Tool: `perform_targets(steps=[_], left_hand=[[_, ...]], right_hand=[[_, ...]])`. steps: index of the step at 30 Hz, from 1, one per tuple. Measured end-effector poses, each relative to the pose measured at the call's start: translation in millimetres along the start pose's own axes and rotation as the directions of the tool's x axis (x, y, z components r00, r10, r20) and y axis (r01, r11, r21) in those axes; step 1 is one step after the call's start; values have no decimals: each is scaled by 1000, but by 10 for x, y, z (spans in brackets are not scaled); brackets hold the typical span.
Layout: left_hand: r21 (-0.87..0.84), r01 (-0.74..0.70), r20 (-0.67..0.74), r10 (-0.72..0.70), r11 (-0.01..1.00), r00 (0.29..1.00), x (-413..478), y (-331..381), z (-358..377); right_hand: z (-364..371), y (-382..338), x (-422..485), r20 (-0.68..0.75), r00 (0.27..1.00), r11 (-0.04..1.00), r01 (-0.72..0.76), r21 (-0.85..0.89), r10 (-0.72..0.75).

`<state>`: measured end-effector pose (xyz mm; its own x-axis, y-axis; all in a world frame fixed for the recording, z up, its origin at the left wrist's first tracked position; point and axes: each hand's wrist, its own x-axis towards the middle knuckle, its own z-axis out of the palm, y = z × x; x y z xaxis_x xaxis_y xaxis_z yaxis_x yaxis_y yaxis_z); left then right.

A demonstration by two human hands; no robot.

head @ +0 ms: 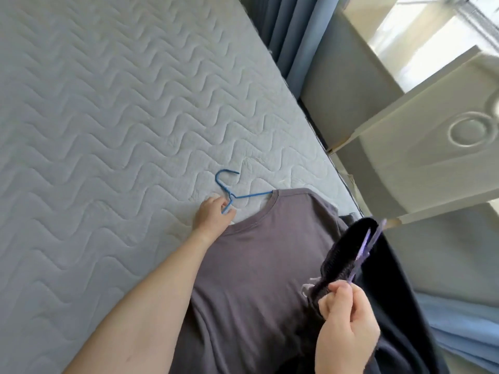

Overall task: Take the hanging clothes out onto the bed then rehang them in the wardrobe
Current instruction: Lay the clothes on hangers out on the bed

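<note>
Looks like the laying-out half of the job, or the very start of lifting things again; cannot tell which from this alone. Already down on the bed (108, 103): a grey T-shirt (264, 265), spread flat, with a blue hanger (231, 196) threaded in its collar and the hook lying on the mattress. Grips that hanger just below the hook with the left hand (213, 215), fingers curled round the wire. Holds a purple hanger (370, 247) up in the right hand (348, 322), fingers clamped on it, a dark knitted garment (348, 255) draped from it above the T-shirt's right side and not yet laid down. More dark cloth (399, 306) beside the T-shirt near the bed's right edge; hard to say what it is. Left to do, at a guess: all of the rehanging.

Plenty of bare mattress to the left of the T-shirt and beyond it. Tighter on the right: bed edge just past the T-shirt's shoulder, then a narrow gap, then a cream panelled door (432, 157), apparently the wardrobe's. Blue curtain (286, 36) at the far corner. Purple hanger's tip close to the door's edge in the picture; true clearance unclear.
</note>
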<state>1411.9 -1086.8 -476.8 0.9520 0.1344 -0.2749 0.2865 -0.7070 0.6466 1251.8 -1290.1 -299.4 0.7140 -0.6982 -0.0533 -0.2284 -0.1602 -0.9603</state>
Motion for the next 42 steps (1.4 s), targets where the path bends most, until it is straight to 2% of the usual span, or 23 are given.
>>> perform_targets(steps=[2,5,9,14,20,25,31,42], left_hand=[[-46,16,-34,-17,999,999,-353,326,-295],[-140,-59,-98,46,988,994,-1133,851,-793],[-222,-177,-110,156,959,982,-2393,1383,-1364],[-226,-273,-87,259,935,962,-4154,1712,-1794],[-241,-147,-82,131,959,988,-6125,1551,-1627],[-306,-12,-138,-32,952,990,-7550,1173,-1165],[-374,88,-176,-164,923,971,-8880,822,-1029],[-439,151,-340,-320,886,884,-10217,357,-1382]], right_hand=[[-391,-280,-1,-15,1000,1000,23,19,-23],[-1057,-715,-43,-55,998,998,43,43,-41],[-1988,-1260,-260,-114,990,994,87,67,-79],[-3347,-1651,-773,-83,994,976,89,196,-74],[-4816,-1534,-1638,-112,991,952,96,291,-66],[-5731,-1292,-2205,-35,997,935,80,346,-73],[-6215,-1314,-2675,94,992,938,50,343,-87],[-6159,-1455,-3872,344,931,914,-31,404,-121]])
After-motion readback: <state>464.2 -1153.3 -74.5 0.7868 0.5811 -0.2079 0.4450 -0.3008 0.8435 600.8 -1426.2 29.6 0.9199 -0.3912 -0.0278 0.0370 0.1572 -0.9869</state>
